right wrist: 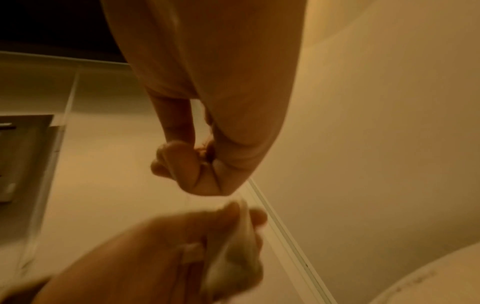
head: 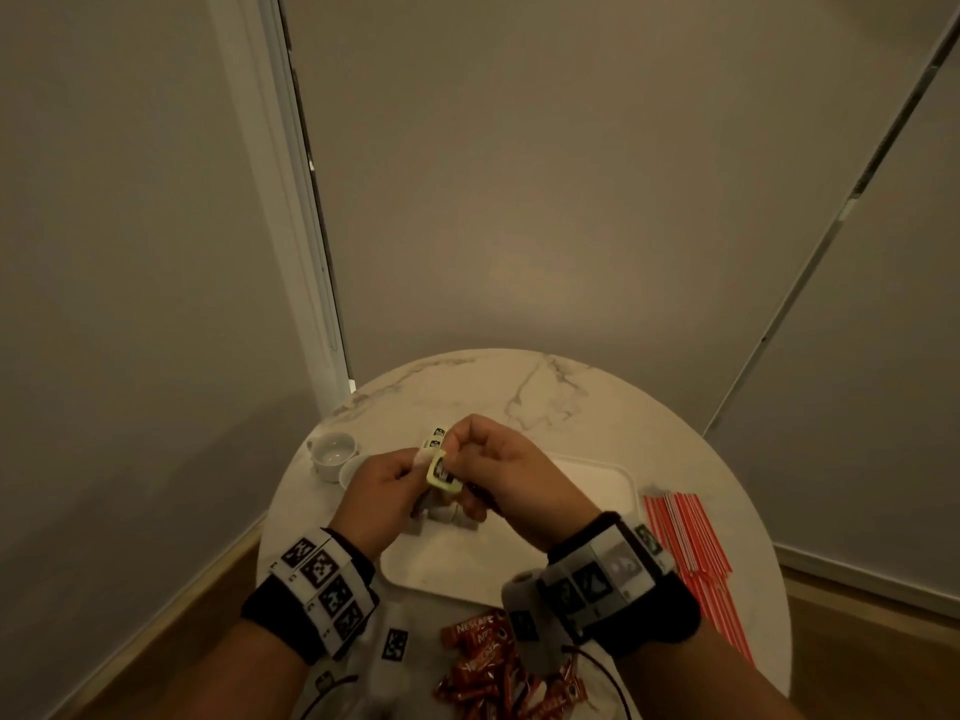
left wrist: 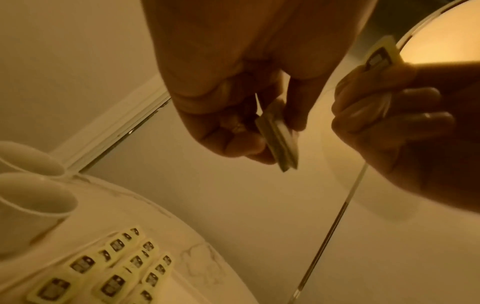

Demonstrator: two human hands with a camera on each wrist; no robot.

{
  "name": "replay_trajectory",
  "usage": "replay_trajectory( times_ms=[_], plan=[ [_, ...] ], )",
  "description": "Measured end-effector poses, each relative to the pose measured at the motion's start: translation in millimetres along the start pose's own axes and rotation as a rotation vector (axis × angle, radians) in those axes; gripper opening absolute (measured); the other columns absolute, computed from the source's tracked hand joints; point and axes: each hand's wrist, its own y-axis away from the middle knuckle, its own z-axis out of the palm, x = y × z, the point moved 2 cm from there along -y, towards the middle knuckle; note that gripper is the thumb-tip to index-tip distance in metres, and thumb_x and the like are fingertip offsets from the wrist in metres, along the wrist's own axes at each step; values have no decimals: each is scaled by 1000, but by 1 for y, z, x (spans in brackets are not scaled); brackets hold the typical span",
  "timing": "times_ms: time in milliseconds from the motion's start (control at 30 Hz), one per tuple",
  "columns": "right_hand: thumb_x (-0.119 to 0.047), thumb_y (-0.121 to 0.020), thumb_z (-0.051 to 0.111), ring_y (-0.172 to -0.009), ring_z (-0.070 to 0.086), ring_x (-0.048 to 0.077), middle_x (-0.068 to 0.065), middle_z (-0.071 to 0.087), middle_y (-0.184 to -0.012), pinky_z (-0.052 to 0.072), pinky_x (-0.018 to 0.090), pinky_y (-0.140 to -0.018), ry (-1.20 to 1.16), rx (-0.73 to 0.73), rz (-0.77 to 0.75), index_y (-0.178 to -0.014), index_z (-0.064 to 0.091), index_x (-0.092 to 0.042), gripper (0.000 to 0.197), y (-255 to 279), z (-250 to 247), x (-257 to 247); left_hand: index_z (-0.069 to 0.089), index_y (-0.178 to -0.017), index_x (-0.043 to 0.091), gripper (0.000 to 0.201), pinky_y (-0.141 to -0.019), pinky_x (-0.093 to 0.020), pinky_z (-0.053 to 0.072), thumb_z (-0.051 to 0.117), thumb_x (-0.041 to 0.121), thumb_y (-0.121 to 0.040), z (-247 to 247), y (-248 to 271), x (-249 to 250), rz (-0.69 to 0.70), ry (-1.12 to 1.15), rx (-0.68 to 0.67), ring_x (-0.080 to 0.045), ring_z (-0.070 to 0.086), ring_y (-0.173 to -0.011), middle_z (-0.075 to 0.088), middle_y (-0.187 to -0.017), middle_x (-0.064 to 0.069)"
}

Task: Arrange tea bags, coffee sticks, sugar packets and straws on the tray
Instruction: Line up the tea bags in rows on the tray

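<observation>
1. I am pinching a small stack of tea bags (head: pixel 442 475) between the thumb and curled fingers of my left hand (head: pixel 382 491). In the left wrist view the stack (left wrist: pixel 278 137) is hanging edge-on below the fingertips, its long axis tilted down and away from the palm.
2. My right hand (head: pixel 498 470) is meeting the left just above the stack, fingertips pressed together on what I judge to be a tag or one bag of the bunch (left wrist: pixel 381 57). In the right wrist view it is too blurred for me to tell what they are gripping.
3. Both hands are hovering over the near-left part of the white tray (head: pixel 613 480), so the stack is lying straight above its drop zone. The left hand is nearer the tray's left rim.
4. Under the hands some pale packets are already sitting on the tray, though I cannot tell which kind. More tea bags (left wrist: pixel 116 267) are lying in rows on the table (head: pixel 519 387), beside two white cups (head: pixel 332 454).
5. Outward, the red straws (head: pixel 696 553) are lying off the tray's right edge, long axes running toward me. The coffee sticks (head: pixel 488 667) are heaped at the near edge, between my wrists.
6. I judge the tray's right and far parts are offering the most open room, and the cups are crowding the left.
</observation>
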Motion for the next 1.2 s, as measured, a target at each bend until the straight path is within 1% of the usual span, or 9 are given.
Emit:
replay_trajectory(
  times_ms=[100, 167, 267, 367, 500, 633, 800, 1000, 1200],
  plan=[
    [-2, -91, 51, -46, 45, 12, 11, 58, -67, 35, 23, -45, -20, -91, 5, -87, 52, -9, 7, 11, 8, 17, 71, -81, 11, 34, -56, -28, 51, 44, 23, -98, 0, 0, 9, -115, 216, 13, -19, 65, -65, 70, -72, -9],
    [-4, -91, 51, -49, 46, 14, 10, 60, -68, 37, 22, -46, -41, -118, 56, -87, 53, -9, 7, 18, 13, 33, 74, -92, 12, 39, -69, -31, 49, 38, 27, -98, -3, -4, 11, -136, 224, 22, -21, 66, -81, 73, -91, -10],
    [-7, -87, 55, -55, 46, 21, 9, 61, -66, 38, 22, -47, -113, -95, 107, -86, 55, -9, 2, 20, 16, 54, 74, -94, 8, 42, -75, -33, 42, 34, 22, -95, -5, -7, 13, -159, 285, 3, -20, 61, -90, 72, -103, -10],
    [-7, -82, 57, -61, 45, 22, 9, 61, -65, 38, 23, -46, -187, -57, 143, -85, 56, -7, 3, 16, 12, 66, 67, -102, -4, 36, -84, -42, 48, 36, 13, -95, -4, -5, 19, -148, 418, -46, -30, 62, -100, 68, -109, -20],
    [-4, -81, 58, -65, 46, 25, 12, 59, -65, 40, 24, -47, -244, -51, 161, -84, 56, -8, 5, 10, 7, 75, 58, -100, -8, 22, -67, -31, 57, 50, 8, -88, 0, -1, 24, -109, 551, -72, -23, 65, -77, 67, -84, -16],
    [0, -81, 53, -60, 46, 21, 8, 59, -66, 37, 23, -49, -271, -46, 185, -77, 59, -12, 14, 3, -4, 75, 61, -93, -4, 22, -71, -33, 56, 59, 11, -77, -1, 2, 22, -85, 570, -70, -24, 63, -77, 66, -82, -15],
    [7, -88, 50, -49, 56, 12, 4, 56, -62, 42, 18, -45, -350, 64, 196, -80, 51, -6, 16, -13, -21, 49, 63, -81, 2, 12, -53, -28, 51, 64, 11, -74, 4, 8, 16, -102, 428, -46, -21, 58, -59, 63, -69, -13],
    [8, -92, 48, -47, 52, 12, 6, 58, -63, 45, 18, -46, -282, 88, 223, -80, 56, -7, 21, -29, -28, 29, 62, -84, 4, 6, -61, -30, 53, 58, 6, -88, 7, 8, 2, -216, 385, -15, -21, 60, -73, 64, -80, -12],
    [6, -91, 50, -43, 49, 10, 11, 59, -68, 41, 18, -42, -34, 99, 250, -83, 56, -9, 18, -34, -25, 20, 62, -91, -3, 13, -64, -34, 50, 63, 9, -87, 7, 6, -8, -276, 246, -11, -22, 59, -67, 67, -74, -9]
  ],
)
